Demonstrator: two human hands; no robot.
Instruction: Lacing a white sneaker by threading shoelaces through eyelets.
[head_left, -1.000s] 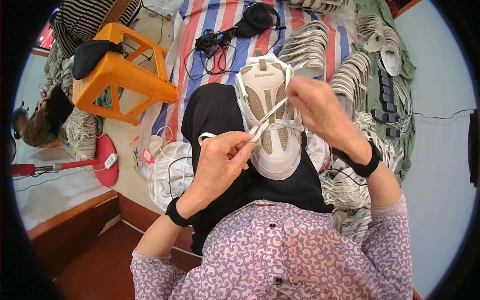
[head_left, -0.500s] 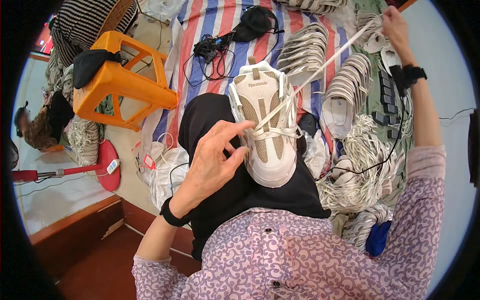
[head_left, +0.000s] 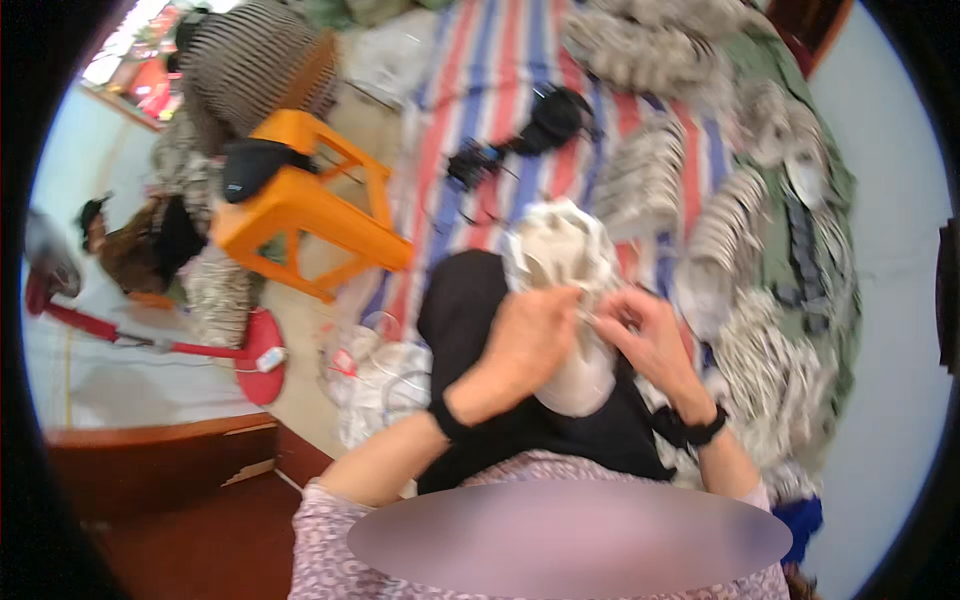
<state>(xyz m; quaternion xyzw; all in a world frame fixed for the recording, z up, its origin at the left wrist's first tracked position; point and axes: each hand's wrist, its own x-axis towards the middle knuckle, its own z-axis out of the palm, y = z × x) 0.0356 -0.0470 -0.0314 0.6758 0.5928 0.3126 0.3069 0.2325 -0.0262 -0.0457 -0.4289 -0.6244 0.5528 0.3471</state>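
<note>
A white and beige sneaker (head_left: 575, 388) rests on my black-trousered lap, its toe toward me. Both hands meet over its lacing, and the picture is smeared there. My left hand (head_left: 535, 340) is closed, with thumb and forefinger pinched at the white shoelace (head_left: 588, 297) on the shoe's left side. From the right, my right hand (head_left: 650, 340) bends its fingers in a pinch on the lace, close to the left fingertips. Much of the lacing and the shoe's middle is hidden behind the fingers.
Rows of nested pale shoe pieces (head_left: 722, 255) and a heap of white laces (head_left: 770, 365) lie to the right. A black cap (head_left: 555, 120) and cables (head_left: 475, 165) rest on the striped sheet (head_left: 480, 60). At left stand an orange stool (head_left: 310, 225) and a red round base (head_left: 262, 365).
My right hand has come down from the far upper right, where it drew a lace out taut, to the shoe. My left hand has closed at the lacing. The whole view has shifted.
</note>
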